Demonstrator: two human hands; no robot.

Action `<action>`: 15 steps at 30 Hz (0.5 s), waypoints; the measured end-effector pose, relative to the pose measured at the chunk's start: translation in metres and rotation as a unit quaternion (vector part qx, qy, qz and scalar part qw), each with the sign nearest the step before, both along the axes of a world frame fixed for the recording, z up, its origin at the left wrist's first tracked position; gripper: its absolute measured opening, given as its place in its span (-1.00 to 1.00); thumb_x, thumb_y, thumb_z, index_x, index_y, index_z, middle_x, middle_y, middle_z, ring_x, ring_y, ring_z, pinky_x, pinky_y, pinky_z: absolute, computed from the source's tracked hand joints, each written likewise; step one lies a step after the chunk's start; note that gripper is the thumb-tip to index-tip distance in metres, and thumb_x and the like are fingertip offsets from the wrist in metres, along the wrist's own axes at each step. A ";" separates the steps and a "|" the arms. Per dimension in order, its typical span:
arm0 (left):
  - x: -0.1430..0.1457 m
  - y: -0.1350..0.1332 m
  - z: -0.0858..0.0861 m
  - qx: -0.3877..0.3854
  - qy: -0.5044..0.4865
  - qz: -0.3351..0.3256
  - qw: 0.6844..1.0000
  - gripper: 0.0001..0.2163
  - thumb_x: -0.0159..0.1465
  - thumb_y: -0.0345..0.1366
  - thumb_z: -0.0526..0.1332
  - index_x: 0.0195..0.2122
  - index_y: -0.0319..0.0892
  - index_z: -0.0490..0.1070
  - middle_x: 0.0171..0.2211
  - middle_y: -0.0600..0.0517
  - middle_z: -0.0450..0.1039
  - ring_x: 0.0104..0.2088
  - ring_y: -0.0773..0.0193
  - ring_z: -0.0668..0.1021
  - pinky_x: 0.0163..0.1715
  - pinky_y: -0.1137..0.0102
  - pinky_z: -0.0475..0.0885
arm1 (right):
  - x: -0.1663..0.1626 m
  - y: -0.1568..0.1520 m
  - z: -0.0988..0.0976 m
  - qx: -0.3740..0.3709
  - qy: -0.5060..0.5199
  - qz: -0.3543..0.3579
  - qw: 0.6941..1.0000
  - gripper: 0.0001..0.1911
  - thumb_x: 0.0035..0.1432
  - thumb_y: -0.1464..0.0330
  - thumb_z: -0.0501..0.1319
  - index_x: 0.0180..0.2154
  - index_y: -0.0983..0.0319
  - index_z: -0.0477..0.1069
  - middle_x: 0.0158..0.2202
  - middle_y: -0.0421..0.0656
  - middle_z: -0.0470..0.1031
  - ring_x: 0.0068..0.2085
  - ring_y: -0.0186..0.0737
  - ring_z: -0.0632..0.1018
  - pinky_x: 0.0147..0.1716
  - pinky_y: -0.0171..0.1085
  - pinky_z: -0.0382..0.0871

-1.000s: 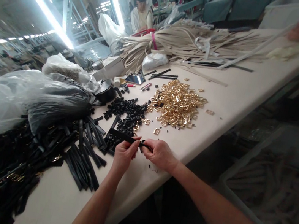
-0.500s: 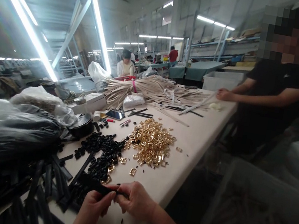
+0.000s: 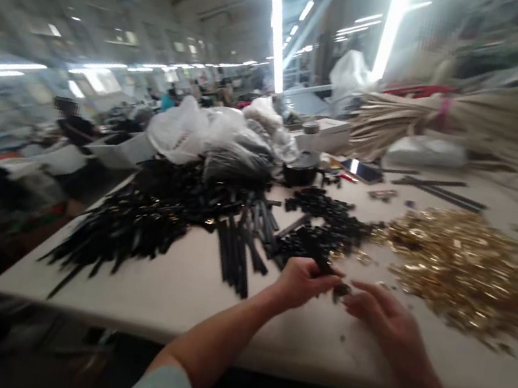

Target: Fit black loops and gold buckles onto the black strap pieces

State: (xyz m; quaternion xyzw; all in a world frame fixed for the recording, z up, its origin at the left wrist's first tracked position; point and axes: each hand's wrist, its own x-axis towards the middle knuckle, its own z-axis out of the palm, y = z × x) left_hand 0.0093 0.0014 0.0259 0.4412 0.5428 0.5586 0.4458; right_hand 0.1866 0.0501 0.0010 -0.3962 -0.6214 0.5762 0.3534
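My left hand (image 3: 303, 285) is closed around a black strap (image 3: 315, 249), which points up and away over the black pieces. A small dark bit, too smeared to name, shows at the strap's near end by my thumb. Just right of that end is my right hand (image 3: 387, 320), fingers stretched toward it and a little apart, with nothing visible in them. Beyond my hands lies a heap of small black pieces (image 3: 320, 211). To the right spreads a large pile of gold metal buckles (image 3: 471, 265).
Many black straps (image 3: 146, 207) cover the table's left side, under plastic bags (image 3: 219, 137). A black round container (image 3: 301, 169), a phone (image 3: 362, 171) and a white box (image 3: 325, 135) stand at the back. Bundled beige strips (image 3: 515, 132) lie at the back right. The table (image 3: 136, 293) ends close in front.
The view has swung left, bringing the strap pile's left side into sight and taking the co-worker at right out of it. My right hand has come away from the strap; my left still holds it.
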 end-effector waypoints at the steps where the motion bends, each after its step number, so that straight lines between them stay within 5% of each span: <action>1: -0.013 -0.002 0.003 0.002 -0.031 0.038 0.999 -0.67 -0.01 -0.14 0.41 -0.28 -0.26 0.63 -0.65 0.05 0.38 -0.68 0.45 0.30 -0.70 0.49 0.17 | -0.001 0.004 0.001 -0.011 -0.017 -0.016 1.000 -0.57 0.03 0.06 0.26 -0.14 0.19 0.48 -0.36 -0.05 0.61 -0.34 -0.06 0.64 -0.26 -0.17 0.55; 8: -0.155 -0.063 0.024 0.094 -0.087 0.333 0.934 -0.61 0.04 -0.06 0.38 -0.21 -0.25 0.56 -0.65 0.16 0.29 -0.69 0.55 0.25 -0.71 0.58 0.09 | 0.001 0.008 0.001 -0.032 -0.120 -0.023 0.992 -0.59 -0.21 0.06 0.30 -0.26 0.07 0.52 -0.33 -0.03 0.64 -0.24 0.09 0.64 -0.12 -0.06 0.53; 11: -0.224 -0.093 0.032 0.095 -0.138 0.508 0.845 -0.63 0.00 -0.15 0.44 -0.24 -0.28 0.52 -0.62 0.16 0.33 -0.68 0.56 0.32 -0.70 0.63 0.18 | 0.000 0.012 -0.003 -0.023 -0.143 -0.026 0.989 -0.60 -0.22 0.03 0.27 -0.29 0.03 0.52 -0.32 -0.03 0.64 -0.21 0.11 0.64 -0.12 -0.04 0.53; 15: -0.279 -0.126 0.038 0.062 -0.145 0.567 0.809 -0.74 0.34 -0.17 0.13 -0.22 -0.30 0.42 -0.57 0.12 0.37 -0.67 0.58 0.35 -0.66 0.69 0.27 | -0.001 0.015 -0.015 0.059 -0.157 -0.014 0.986 -0.71 -0.11 0.04 0.24 -0.32 -0.02 0.52 -0.37 -0.06 0.65 -0.30 0.03 0.66 -0.28 -0.14 0.59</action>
